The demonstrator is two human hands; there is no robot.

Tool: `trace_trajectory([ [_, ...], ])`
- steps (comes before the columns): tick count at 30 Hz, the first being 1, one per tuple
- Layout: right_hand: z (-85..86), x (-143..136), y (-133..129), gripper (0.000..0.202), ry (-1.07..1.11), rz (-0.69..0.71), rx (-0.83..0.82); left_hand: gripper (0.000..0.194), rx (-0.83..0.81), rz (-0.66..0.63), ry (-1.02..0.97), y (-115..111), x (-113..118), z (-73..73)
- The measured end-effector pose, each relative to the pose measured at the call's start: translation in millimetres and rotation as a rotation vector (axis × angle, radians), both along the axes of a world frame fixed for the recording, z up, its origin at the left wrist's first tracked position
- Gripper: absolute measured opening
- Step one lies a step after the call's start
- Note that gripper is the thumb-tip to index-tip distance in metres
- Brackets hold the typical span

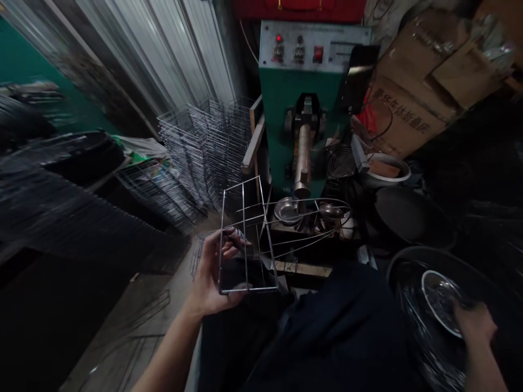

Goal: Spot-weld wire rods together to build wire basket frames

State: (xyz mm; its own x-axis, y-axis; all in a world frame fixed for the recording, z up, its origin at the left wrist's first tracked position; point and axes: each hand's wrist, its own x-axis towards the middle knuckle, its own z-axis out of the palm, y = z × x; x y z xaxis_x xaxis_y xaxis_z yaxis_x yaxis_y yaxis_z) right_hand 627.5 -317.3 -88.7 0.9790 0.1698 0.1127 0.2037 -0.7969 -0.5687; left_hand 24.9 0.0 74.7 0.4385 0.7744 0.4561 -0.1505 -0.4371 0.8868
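Observation:
My left hand (209, 280) is closed around the side of a small wire rack (265, 219), thumb along its lower edge and fingers behind the bars. The rack is tilted up in front of the machine, and long thin wires stretch from near it to the right. My right hand (476, 324) reaches into a large dark basin (394, 258) at the lower right. It is blurred, and its fingertips meet a round, pale-rimmed dish (425, 283); whether they grip anything is hidden. Shiny wire-like pieces lie in the basin.
Ahead stands a green machine (278, 103) with a copper-coloured arm (303, 152) and a control panel (265, 49). Stacked wire racks (200, 147) stand to its left. At right are a cardboard box (404, 120), a pale bowl (404, 175) and a dark round pan (408, 215).

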Motion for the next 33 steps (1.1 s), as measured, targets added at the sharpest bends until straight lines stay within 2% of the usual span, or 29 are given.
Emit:
trace_trajectory([
  [1, 18.5, -19, 17, 0.039, 0.038, 0.018, 0.026, 0.094, 0.009, 0.008, -0.012, 2, 1, 5.5],
  [2, 38.1, -44, 38, 0.037, 0.095, 0.145, 0.103, 0.094, 0.016, 0.012, -0.02, 3, 2, 10.5],
  [4, 75.7, -104, 85, 0.049, 0.176, 0.47, 0.272, 0.094, 0.029, 0.014, -0.034, 6, 3, 18.5],
  [6, 104.0, -168, 132, 0.042, 0.188, 0.884, 0.296, 0.093, 0.041, 0.013, -0.043, 8, 6, 23.8],
  [8, 118.8, -222, 176, 0.029, -0.007, 1.244, 0.314, 0.093, 0.056, 0.012, -0.049, 11, 8, 26.7],
  [10, 121.3, -257, 211, 0.032, -0.276, 1.42, 0.267, 0.095, 0.069, 0.018, -0.045, 13, 10, 28.0],
  [12, 116.2, -274, 239, 0.04, -0.494, 1.478, 0.144, 0.096, 0.087, 0.026, -0.047, 15, 10, 29.7],
  [15, 106.9, -280, 264, 0.048, -0.654, 1.514, 0.011, 0.093, 0.088, 0.034, -0.051, 17, 8, 35.3],
  [21, 106.3, -277, 281, 0.051, -0.663, 1.567, -0.012, 0.089, 0.04, 0.055, -0.066, 27, 8, 47.8],
  [28, 111.7, -267, 297, 0.05, -0.705, 1.548, -0.01, 0.09, 0.054, 0.052, -0.116, 45, 14, 50.5],
  [33, 119.2, -266, 306, 0.051, -0.732, 1.549, -0.007, 0.087, 0.118, 0.083, -0.148, 50, 15, 54.6],
])
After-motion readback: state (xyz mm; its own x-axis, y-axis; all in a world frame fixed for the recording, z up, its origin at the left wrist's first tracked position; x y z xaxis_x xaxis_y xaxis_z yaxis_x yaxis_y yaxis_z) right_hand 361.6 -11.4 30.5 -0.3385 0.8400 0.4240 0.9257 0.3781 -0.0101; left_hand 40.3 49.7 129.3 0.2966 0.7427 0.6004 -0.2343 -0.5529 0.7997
